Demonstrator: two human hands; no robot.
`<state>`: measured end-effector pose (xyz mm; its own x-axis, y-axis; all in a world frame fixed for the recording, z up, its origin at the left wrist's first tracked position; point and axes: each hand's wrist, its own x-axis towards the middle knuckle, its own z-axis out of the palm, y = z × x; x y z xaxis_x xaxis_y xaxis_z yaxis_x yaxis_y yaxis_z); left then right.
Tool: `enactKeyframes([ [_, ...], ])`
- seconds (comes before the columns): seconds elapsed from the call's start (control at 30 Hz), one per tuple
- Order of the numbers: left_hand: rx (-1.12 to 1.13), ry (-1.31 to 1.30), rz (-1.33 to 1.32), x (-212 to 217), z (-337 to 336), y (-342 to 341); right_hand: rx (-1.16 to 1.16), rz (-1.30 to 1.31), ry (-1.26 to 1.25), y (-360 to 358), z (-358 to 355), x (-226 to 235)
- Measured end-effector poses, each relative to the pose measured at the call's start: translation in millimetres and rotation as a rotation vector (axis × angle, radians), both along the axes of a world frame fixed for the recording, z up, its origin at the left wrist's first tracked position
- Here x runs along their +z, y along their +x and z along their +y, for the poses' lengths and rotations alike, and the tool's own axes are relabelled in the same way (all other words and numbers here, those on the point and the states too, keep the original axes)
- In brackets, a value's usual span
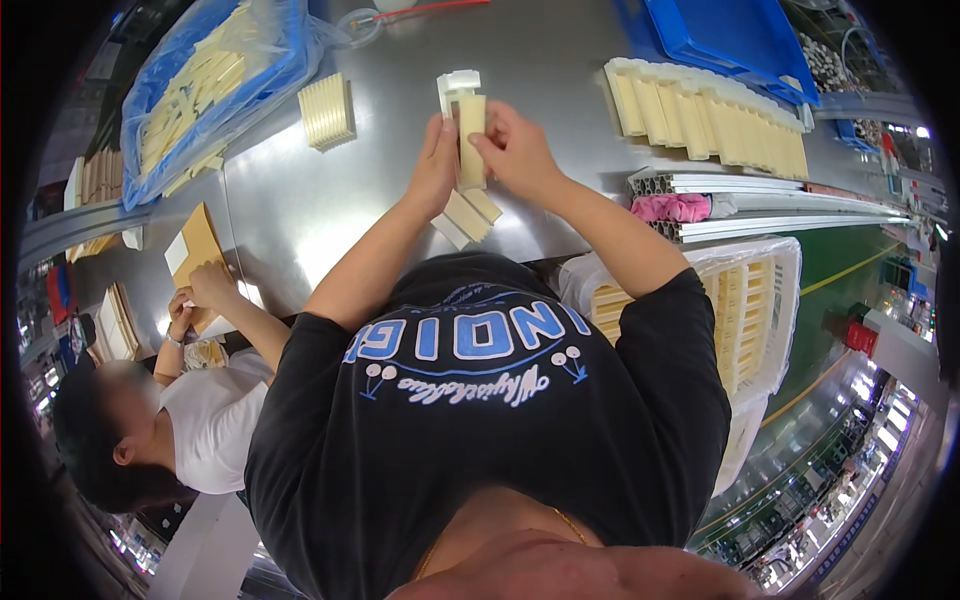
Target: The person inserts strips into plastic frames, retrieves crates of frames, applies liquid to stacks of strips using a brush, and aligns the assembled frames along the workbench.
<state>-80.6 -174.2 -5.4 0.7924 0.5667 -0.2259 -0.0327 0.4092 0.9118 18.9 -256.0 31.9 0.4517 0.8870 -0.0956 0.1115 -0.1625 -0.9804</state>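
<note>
Closest to the body, several cream strips (468,216) lie slanted on the table (280,190). Just beyond, the right hand (516,150) pinches a cream bar (472,145) between thumb and fingers, its length pointing away from the body. The left hand (433,170) is at the bar's left side, fingers nearly straight; whether it grips cannot be told. A white bracket (460,78) shows at the bar's far end. Farther out are a stack (326,113) at left, a row of cream pieces (705,120) at right, then two blue bins (735,35).
</note>
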Motion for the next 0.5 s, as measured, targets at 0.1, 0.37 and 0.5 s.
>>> enactKeyframes([
  [0.1,0.006,0.063,-0.055,-7.9,1.4,2.1,-0.027,-0.281,0.093,-7.9,-4.0,4.5],
  [0.37,0.04,0.06,-0.086,-0.5,-3.8,2.6,0.02,-0.362,0.098,-5.6,-4.5,4.0],
  [0.5,0.068,0.14,-0.09,0.8,-3.9,2.0,-0.001,-0.357,0.116,-6.7,-4.7,4.7],
])
